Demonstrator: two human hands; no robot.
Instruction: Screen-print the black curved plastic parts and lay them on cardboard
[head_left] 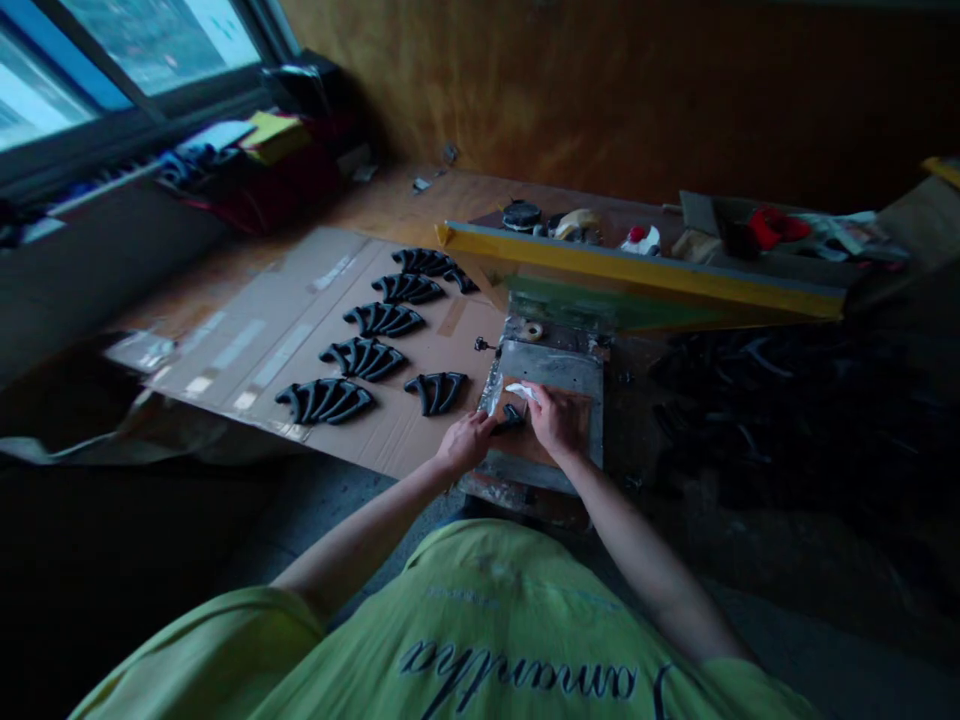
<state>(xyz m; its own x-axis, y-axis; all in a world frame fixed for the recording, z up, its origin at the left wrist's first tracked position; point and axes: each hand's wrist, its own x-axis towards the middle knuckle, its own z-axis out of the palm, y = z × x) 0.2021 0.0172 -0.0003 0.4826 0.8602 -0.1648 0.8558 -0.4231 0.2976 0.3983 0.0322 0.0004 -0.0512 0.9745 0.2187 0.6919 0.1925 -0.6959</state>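
Your left grip [465,443] pinches a black piece [510,420]; your right grip [553,420] lies open on the board [547,365], and the raised yellow frame [637,270] leaves that board free.

The left fingers [486,428] rest beside a small dark curved piece [510,419], and the right fingers [531,394] lie on a white scrap [519,392] just to its right. Both are over a metal-edged printing bed [551,362]. Left of the fingers, a cardboard sheet [300,345] lies on the wooden counter [420,195], carrying six groups of curved parts [364,358] set out in rows. Ahead of the fingers, a framed screen [645,270] stands tilted over the bed's far end. Behind that frame sit bottles and rolls of tape [577,225]. Right of the fingers lies a heap of dark parts [750,400]. Farther left, beyond the cardboard, is a window [150,50].
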